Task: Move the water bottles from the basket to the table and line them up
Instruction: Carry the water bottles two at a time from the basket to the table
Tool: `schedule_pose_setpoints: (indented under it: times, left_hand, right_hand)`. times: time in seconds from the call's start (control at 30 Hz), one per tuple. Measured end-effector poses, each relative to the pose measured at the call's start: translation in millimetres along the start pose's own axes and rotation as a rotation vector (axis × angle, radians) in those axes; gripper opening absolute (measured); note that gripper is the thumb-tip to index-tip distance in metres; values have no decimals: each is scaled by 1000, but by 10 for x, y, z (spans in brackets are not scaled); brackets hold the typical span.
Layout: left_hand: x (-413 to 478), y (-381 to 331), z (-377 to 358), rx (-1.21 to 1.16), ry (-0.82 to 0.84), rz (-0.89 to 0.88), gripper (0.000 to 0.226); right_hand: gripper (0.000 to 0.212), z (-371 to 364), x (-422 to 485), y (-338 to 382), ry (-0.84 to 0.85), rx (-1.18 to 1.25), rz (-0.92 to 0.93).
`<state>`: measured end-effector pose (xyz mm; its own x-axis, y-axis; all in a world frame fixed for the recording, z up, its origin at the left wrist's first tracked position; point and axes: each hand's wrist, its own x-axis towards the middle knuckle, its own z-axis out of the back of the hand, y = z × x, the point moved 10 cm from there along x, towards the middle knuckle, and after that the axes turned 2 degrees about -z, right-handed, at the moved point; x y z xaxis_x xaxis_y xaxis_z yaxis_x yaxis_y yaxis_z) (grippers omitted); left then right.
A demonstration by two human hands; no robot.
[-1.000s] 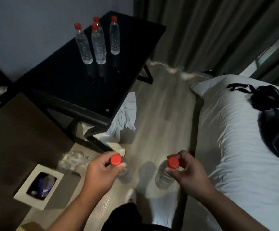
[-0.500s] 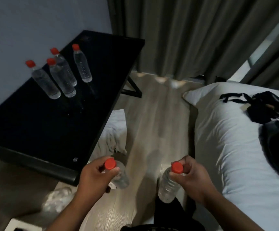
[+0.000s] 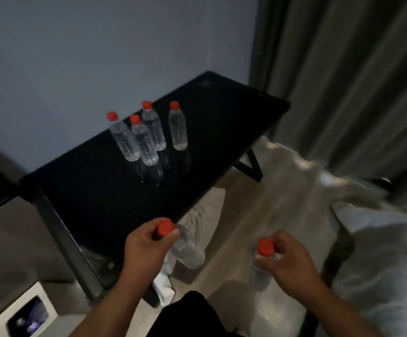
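My left hand (image 3: 141, 249) grips a clear water bottle (image 3: 187, 249) by its red-capped neck, right beside the near corner of the black table (image 3: 100, 195). My right hand (image 3: 287, 259) holds a second red-capped bottle (image 3: 260, 271) by the neck, lower and to the right, over the wooden floor. Several clear bottles with red caps (image 3: 148, 135) stand upright in a loose cluster at the table's far side near the wall. The basket is not in view.
A white bed (image 3: 380, 251) lies at the right, grey curtains (image 3: 343, 81) hang behind. White cloth (image 3: 197, 222) lies on the floor under the table. A white-rimmed bin (image 3: 24, 312) sits at the lower left. A brown surface (image 3: 10, 239) adjoins the table's left side.
The view has swung toward the table and both hands with their bottles have come closer to its near corner; my left hand has risen to the table's edge.
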<state>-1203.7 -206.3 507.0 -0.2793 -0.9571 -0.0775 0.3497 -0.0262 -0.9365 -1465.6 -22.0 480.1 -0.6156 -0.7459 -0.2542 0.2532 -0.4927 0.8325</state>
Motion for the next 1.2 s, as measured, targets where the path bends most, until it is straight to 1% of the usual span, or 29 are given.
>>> schedule_pose_setpoints:
  times: [0.07,0.13,0.23,0.4,0.57,0.67,0.73,0.83,0.9,1.07,1.13,1.2]
  left_hand:
    - [193,-6,59,-18,-58,8,34]
    - [385,86,135,-58,-113,59,28]
    - [714,176,197,-100,-156,109,23]
    - [1402,-16,285,-26,-253,46,30]
    - [2078,-188,187,3,-240,20,32]
    - [2375,-248,70,27,-226,19,20]
    - [2533,-248,-26,39,-235,35,16]
    - [2740,-245,-155,36,-297,55,8]
    - [2835,-246,-235,10,-335,73,7]
    - [2977,-299,-425,-36,-470,152,9]
    - [3015,-291,-486,-62,-508,160,9]
    - [3033,-197,-526,-95,-507,163,14]
  right_hand:
    - [26,-108,313,116,53,17,15]
    - [27,-246,644,236,114,22,17]
    - [26,-469,1119,448,175,26,21]
    - [26,-753,1820,884,270,-15,42]
    - [29,-812,2515,1347,273,-31,129]
    - [30,-823,2923,1575,267,-101,190]
    - [30,-851,3196,1717,283,-124,220]
    - [28,-903,3629,1903,322,-122,276]
    - [27,-921,3861,2008,341,-130,312]
    - [27,-949,4353,2107,390,-150,352]
    - [26,-985,4483,2108,443,-151,344]
    - [26,-1041,4523,2109,513,-163,355]
